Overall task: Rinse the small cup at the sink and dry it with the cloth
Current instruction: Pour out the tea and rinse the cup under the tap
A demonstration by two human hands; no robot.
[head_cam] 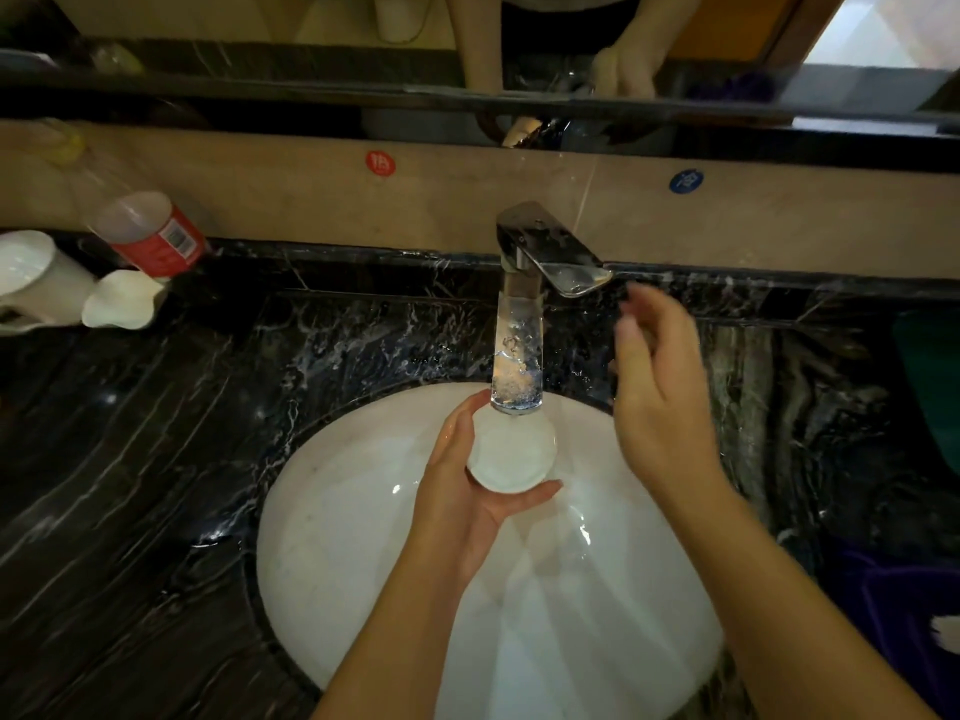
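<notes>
Head view, left hand (470,491) gripping small cup (511,454) under faucet (519,356), right hand (657,392) relaxed, empty

Dark marbled bench (156,485) around a white sink (332,563), with a tipped plastic bottle (150,236), two white cups (31,278) far left and a purple cloth (893,615) right

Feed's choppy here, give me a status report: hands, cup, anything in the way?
Left hand grips small cup under faucet spout, over sink. Right hand open, empty, blurred, near faucet handle. Nothing blocking.
</notes>
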